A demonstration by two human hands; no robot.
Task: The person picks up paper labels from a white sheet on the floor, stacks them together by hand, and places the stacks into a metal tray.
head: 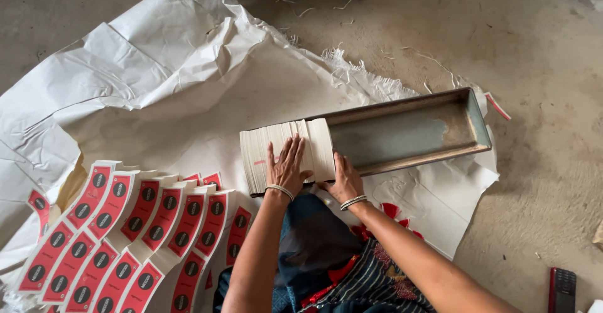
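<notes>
Centre frame: left hand (286, 164) flat atop the stack (287, 153), right hand (342, 181) bracing its side in the trough (408, 134). Packing step; next, press sheets flush.

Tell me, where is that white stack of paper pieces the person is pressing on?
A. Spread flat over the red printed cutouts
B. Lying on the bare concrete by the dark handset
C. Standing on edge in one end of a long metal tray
C: the left hand lies on the white stack, which stands on edge in the metal tray; the right hand is beside it.
</notes>
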